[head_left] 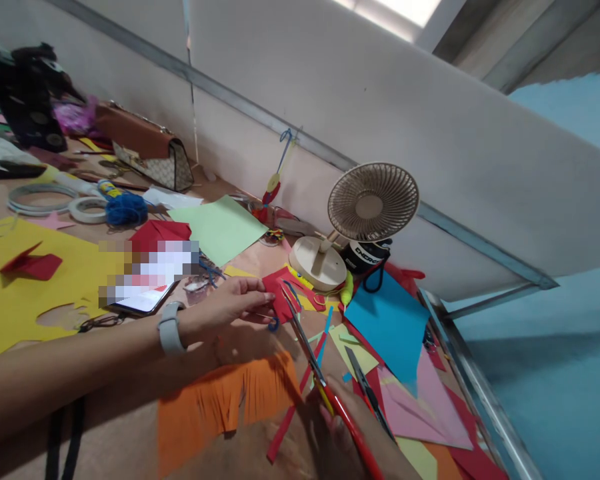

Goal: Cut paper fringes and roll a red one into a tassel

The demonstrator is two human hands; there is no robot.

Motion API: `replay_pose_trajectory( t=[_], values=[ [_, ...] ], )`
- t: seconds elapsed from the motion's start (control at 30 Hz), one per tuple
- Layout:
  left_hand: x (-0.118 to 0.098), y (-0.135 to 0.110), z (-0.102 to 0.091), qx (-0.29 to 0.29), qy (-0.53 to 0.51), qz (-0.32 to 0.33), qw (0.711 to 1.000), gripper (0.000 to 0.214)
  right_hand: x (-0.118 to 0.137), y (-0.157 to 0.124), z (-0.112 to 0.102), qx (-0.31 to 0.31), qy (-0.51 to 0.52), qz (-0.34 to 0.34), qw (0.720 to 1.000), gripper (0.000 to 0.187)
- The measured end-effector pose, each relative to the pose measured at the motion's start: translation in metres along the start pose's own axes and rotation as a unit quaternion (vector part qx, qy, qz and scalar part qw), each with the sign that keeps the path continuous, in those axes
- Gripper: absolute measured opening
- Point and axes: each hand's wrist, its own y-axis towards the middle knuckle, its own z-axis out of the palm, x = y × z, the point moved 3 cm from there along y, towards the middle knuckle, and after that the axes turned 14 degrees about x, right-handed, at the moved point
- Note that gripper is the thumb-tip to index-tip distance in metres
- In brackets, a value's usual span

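Note:
My left hand (247, 300), with a grey watch band on its wrist, pinches a piece of red paper (279, 288) by its left edge. My right hand (336, 420) is closed around the red handles of a pair of scissors (313, 357). The scissors' blades are parted and reach up to the right part of the red paper. Below my left hand lies orange paper (190, 427) with a row of cuts along one edge. A box cutter (363, 380) rests just right of the scissors, and a red paper strip (283, 433) lies beneath them.
A small beige fan (373, 203) stands at the back by the wall. Blue paper (387, 320) and pink paper (420, 410) lie on the right. On the left are yellow paper (10, 287), a phone (150, 297), blue yarn (126, 210), tape rolls (87, 209) and a handbag (145, 143).

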Motion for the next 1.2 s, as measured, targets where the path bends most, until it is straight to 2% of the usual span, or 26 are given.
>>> replay_pose_trajectory(
  t=[0.23, 0.43, 0.6, 0.83, 0.97, 1.1, 1.2],
  values=[
    [0.001, -0.001, 0.002, -0.014, 0.016, -0.009, 1.000, 0.017, 0.024, 0.002, -0.005, 0.006, -0.033, -0.021, 0.999, 0.056],
    [0.001, 0.000, 0.004, 0.031, 0.035, 0.027, 0.999, 0.025, 0.018, 0.003, -0.004, 0.029, -0.077, 0.060, 0.995, 0.044],
    [0.002, 0.002, 0.005, 0.029, 0.063, 0.030, 0.997, 0.025, 0.019, 0.001, -0.004, 0.024, -0.090, 0.094, 0.991, 0.028],
    [0.004, 0.002, 0.005, 0.032, 0.082, 0.030, 0.996, 0.022, 0.023, 0.000, -0.005, 0.014, -0.095, 0.108, 0.990, 0.030],
    [0.007, 0.002, 0.002, 0.038, 0.089, 0.030, 0.995, 0.019, 0.026, 0.000, -0.005, 0.012, -0.105, 0.089, 0.990, 0.029],
    [0.008, 0.001, 0.000, 0.041, 0.090, 0.026, 0.995, 0.014, 0.026, 0.000, -0.005, 0.017, -0.118, 0.106, 0.987, 0.028],
    [0.009, 0.001, 0.000, 0.050, 0.096, 0.017, 0.994, 0.017, 0.025, 0.000, -0.004, 0.020, -0.128, 0.095, 0.987, 0.028]
  ],
)
